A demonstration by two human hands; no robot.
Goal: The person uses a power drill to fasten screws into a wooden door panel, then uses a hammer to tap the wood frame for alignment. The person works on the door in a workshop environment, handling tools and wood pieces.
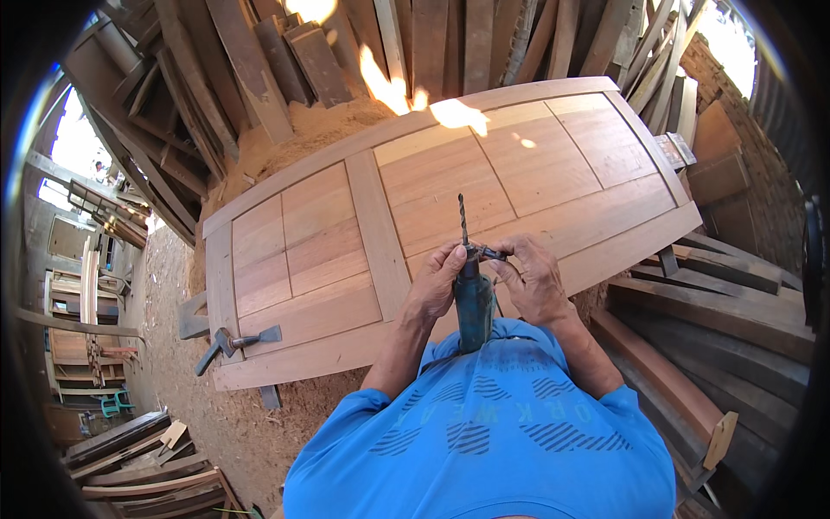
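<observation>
Hand tool, one, lying on the left end of one panelled wooden door across mid-frame; left hand, one, fingertips closed on the chuck of one drill at frame centre, its one twist bit pointing up-frame. Chuck key, apparently, one, pinched by one right hand just right of the chuck. Step in hand, by judgement: tightening or loosening the bit; next move calls for steadying left, twisting right.
</observation>
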